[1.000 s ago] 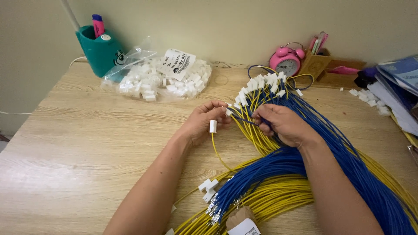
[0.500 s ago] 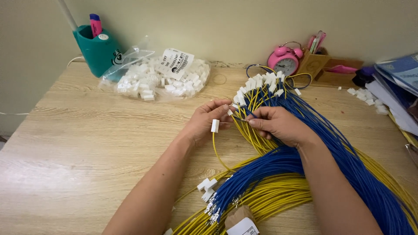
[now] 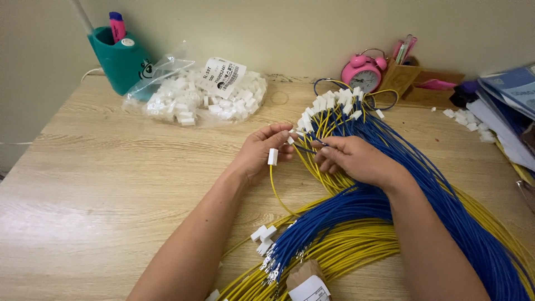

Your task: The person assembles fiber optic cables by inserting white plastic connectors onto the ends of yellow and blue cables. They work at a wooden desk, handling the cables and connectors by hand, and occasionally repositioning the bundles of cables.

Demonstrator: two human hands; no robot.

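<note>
Two hands are working at the middle of the desk in the head view. My left hand [image 3: 261, 151] is pinching a small white plastic connector [image 3: 272, 156] between thumb and fingers; a single yellow wire [image 3: 278, 196] is hanging from that connector and curving down towards the bundle. My right hand [image 3: 352, 160] is closing its fingertips on a thin blue wire [image 3: 305, 148], with the palm resting on the big loop of blue wires [image 3: 423, 184]. Yellow wires [image 3: 356, 245] are lying under and beside the blue ones, and white connectors [image 3: 329, 105] are already capping the far ends of the bundle, just beyond my fingers.

A clear plastic bag [image 3: 200, 100] of loose white connectors is lying at the back left of the desk, carrying a white rectangular label with black print and a barcode [image 3: 223, 75] on its top. A brown paper tag with a white printed sticker [image 3: 305, 284] is sitting at the near edge, touching the wire ends.

Behind the bag, a teal pen holder [image 3: 120, 58] is standing against the wall. A pink alarm clock [image 3: 363, 71] and a brown wooden organiser [image 3: 415, 83] are standing at the back right, with stacked papers and a blue folder [image 3: 510, 95] at the right edge. The surface is a light wood-grain desk [image 3: 106, 184], set against a plain pale wall [image 3: 301, 28].
</note>
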